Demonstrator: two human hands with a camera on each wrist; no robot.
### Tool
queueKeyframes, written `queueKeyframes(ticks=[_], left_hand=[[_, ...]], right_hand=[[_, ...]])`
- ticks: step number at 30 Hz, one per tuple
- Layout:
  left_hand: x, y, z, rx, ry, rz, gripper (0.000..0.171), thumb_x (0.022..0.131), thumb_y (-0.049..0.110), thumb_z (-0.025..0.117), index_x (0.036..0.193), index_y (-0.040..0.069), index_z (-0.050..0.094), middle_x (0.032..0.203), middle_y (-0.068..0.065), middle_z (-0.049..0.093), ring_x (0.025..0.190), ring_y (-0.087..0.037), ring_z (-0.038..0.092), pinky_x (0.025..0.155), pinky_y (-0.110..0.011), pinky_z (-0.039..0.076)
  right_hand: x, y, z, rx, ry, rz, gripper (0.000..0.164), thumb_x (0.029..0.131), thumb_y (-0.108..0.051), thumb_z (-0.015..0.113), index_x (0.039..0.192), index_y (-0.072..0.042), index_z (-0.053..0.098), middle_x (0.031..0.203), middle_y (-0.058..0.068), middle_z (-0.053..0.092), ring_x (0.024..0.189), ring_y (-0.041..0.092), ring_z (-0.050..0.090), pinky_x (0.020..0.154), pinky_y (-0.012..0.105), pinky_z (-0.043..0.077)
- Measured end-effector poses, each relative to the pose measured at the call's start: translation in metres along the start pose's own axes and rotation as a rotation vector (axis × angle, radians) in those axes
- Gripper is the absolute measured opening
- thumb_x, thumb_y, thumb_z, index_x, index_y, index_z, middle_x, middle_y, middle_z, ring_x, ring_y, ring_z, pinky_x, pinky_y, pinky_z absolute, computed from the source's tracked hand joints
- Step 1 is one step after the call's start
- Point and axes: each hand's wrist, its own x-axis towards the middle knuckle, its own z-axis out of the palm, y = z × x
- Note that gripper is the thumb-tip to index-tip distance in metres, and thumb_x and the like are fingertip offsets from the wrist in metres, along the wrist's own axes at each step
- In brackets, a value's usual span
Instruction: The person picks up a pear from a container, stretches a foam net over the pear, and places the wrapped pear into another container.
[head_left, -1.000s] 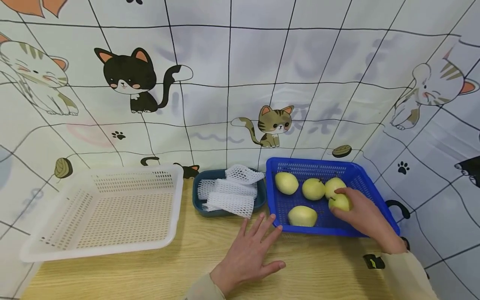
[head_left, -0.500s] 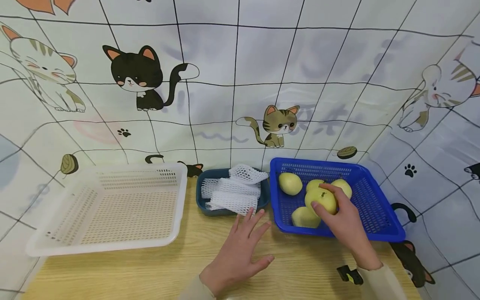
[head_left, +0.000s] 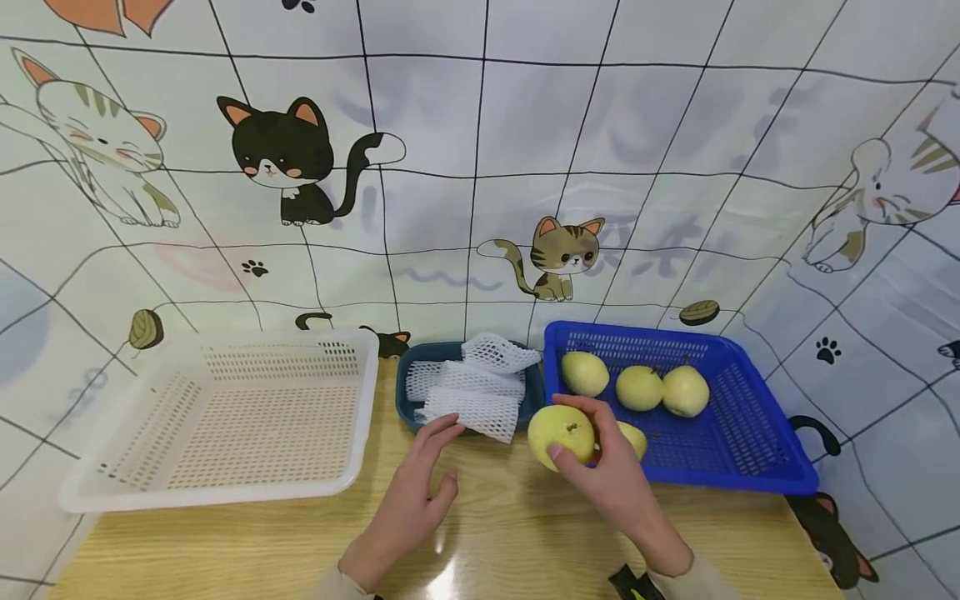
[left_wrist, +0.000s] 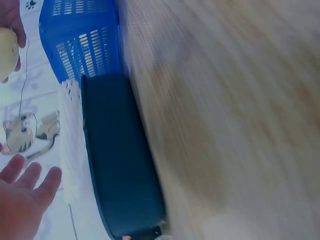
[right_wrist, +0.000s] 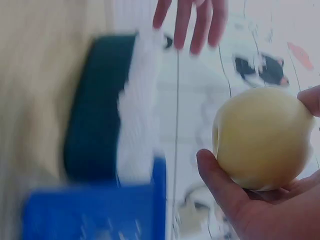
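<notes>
In the head view my right hand [head_left: 611, 467] grips a yellow-green apple [head_left: 558, 435], thumb on the near side and fingers round the far side. The apple is held up over the front left corner of the blue basket [head_left: 738, 475]. Several more apples [head_left: 640, 388] lie in that basket, one partly hidden behind the right hand. My left hand [head_left: 408, 496] is free, its fingers loosely extended in front of the small teal tray [head_left: 405, 400]. White foam net sleeves [head_left: 468, 408] lie heaped in the tray, one hanging over its front rim. In the right wrist view the held apple [right_wrist: 265, 139] appears close up.
A white perforated basket [head_left: 262, 500] stands at the left of the wooden table [head_left: 247, 554]. Cloth walls [head_left: 420, 108] printed with cats enclose the back and sides. A black patch [head_left: 633, 583] shows by the right sleeve.
The right hand has lifted the apple out of the blue basket and carried it left, towards the tray. The left hand has drawn left and back, with its fingers closer together.
</notes>
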Motion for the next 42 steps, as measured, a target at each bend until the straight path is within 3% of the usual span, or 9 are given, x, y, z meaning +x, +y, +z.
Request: queueKeyframes(ticks=[6,12,18,21,25,33,42], left_hand=[[-0.009,-0.006,-0.009,-0.05,-0.062,-0.15,0.076,0.074,-0.011,0.059,0.147,0.014,0.054,0.152,-0.005,0.05,0.138,-0.027,0.049,0.102,-0.041,0.049],[-0.017,-0.009,-0.011,-0.055,-0.159,-0.259,0.073,0.075,-0.01,0.061,0.145,0.013,0.056,0.148,-0.002,0.054,0.134,-0.026,0.053,0.105,-0.043,0.048],[-0.023,-0.015,-0.011,0.016,-0.343,-0.277,0.057,0.087,0.006,0.071,0.142,0.005,0.055,0.139,-0.007,0.059,0.128,-0.027,0.058,0.107,-0.049,0.048],[-0.024,-0.017,-0.01,0.015,-0.4,-0.293,0.062,0.09,0.022,0.079,0.144,0.005,0.054,0.14,-0.008,0.058,0.129,-0.029,0.057,0.107,-0.051,0.047],[-0.023,-0.018,-0.008,-0.005,-0.403,-0.307,0.073,0.086,0.032,0.086,0.146,0.007,0.052,0.141,-0.008,0.059,0.129,-0.028,0.057,0.106,-0.051,0.048],[-0.02,-0.018,-0.007,-0.01,-0.378,-0.28,0.07,0.083,0.026,0.089,0.142,0.011,0.056,0.137,-0.001,0.062,0.126,-0.022,0.059,0.105,-0.047,0.049],[-0.02,-0.023,-0.009,0.047,-0.416,-0.231,0.066,0.083,0.021,0.089,0.14,0.005,0.059,0.134,-0.005,0.064,0.122,-0.024,0.062,0.104,-0.044,0.051]], right_hand=[[-0.007,0.014,0.032,0.002,-0.057,0.021,0.054,0.089,-0.012,0.079,0.139,-0.018,0.058,0.137,0.009,0.052,0.107,0.022,0.057,0.082,0.031,0.057],[-0.008,0.032,0.053,0.012,-0.173,0.109,0.06,0.09,-0.02,0.08,0.145,-0.01,0.057,0.132,0.011,0.055,0.108,0.024,0.057,0.084,0.029,0.056],[-0.004,0.044,0.068,0.0,-0.279,0.169,0.062,0.091,-0.025,0.08,0.146,-0.009,0.055,0.137,0.013,0.058,0.107,0.02,0.06,0.084,0.028,0.054],[-0.002,0.048,0.073,-0.006,-0.319,0.185,0.061,0.092,-0.028,0.078,0.145,-0.009,0.055,0.135,0.01,0.059,0.105,0.02,0.061,0.083,0.029,0.053],[-0.001,0.052,0.077,0.039,-0.394,0.202,0.056,0.096,-0.029,0.074,0.145,-0.009,0.054,0.131,0.009,0.058,0.104,0.021,0.059,0.083,0.031,0.052],[0.002,0.063,0.081,0.093,-0.566,0.197,0.051,0.105,-0.03,0.062,0.15,-0.011,0.045,0.137,0.006,0.053,0.116,0.02,0.056,0.095,0.029,0.048],[0.001,0.064,0.082,0.044,-0.606,0.17,0.056,0.105,-0.029,0.062,0.153,-0.007,0.042,0.141,0.008,0.054,0.119,0.018,0.056,0.099,0.03,0.048]])
